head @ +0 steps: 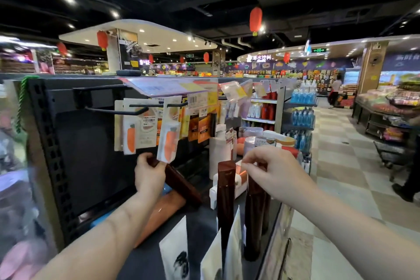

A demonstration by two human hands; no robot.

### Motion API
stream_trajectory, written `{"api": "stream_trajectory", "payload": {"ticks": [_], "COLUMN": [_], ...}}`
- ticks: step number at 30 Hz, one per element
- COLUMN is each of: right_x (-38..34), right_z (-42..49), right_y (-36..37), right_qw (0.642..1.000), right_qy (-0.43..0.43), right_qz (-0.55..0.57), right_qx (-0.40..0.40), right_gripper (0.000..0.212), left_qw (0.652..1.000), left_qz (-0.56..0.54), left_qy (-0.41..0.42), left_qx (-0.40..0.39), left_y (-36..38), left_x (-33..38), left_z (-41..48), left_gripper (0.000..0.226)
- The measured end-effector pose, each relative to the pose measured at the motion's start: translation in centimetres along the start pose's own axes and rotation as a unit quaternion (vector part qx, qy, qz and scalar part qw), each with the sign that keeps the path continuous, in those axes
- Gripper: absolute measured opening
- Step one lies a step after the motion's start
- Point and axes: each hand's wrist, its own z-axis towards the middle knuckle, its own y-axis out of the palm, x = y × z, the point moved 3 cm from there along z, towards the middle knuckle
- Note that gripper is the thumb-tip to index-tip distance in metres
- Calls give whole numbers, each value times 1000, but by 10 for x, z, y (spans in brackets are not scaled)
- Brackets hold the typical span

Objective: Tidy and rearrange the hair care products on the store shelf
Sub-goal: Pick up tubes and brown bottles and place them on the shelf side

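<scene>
Tilted bottle (181, 185): dark reddish-brown and glossy, tall with flat faceted sides. It leans over the shelf (200, 229), top end up-left, base down-right.
Left hand (150, 174): grip clenched round the upper end of the tilted bottle, just below a hanging carrot packet (169, 143).
Middle bottle (226, 191): same brown gloss with an angular cap, upright on the shelf between the two hands.
Right bottle (255, 211): same kind, upright near the shelf's front edge, its top hidden by the hand.
Right hand (275, 171): fingers curled, thumb and forefinger pinched together over the right bottle's top — the grip seems to be on its cap, though the hand covers it.
Orange tube (162, 213): smooth, matte and rounded, lying flat under the tilted bottle.
White pouches (176, 250): flat and papery with dark print, standing at the near end of the shelf.
White bottle (218, 154): plain cylinder, upright behind the middle bottle.
Back panel (91, 154): black metal, with a perforated upright at its left.
</scene>
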Motion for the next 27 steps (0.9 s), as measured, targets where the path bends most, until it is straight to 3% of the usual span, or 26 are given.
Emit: {"api": "stream_trajectory", "payload": {"ticks": [5,9,15,21,27], "right_x": [-17,-41,-81,-132,-197], "right_z": [-1,0,-16,-42,-93], "right_y": [-2,5,16,8,8], "right_qw": [998,994,991,989,978], "right_qy": [-49,-82,-98,-108,-112], "right_qz": [45,68,79,87,135], "right_qx": [2,-23,-54,-56,-112], "right_gripper": [12,14,5,4,37], "left_qw": [994,989,983,974,955], "left_qz": [-101,-117,-132,-149,-129], "left_qy": [28,15,76,155,266], "left_qx": [42,86,107,68,6], "left_y": [-51,-102,-170,-220,-261], "left_x": [-2,-7,22,75,130], "left_z": [-24,-35,-72,-126,-196], "left_gripper": [34,34,22,22,27]}}
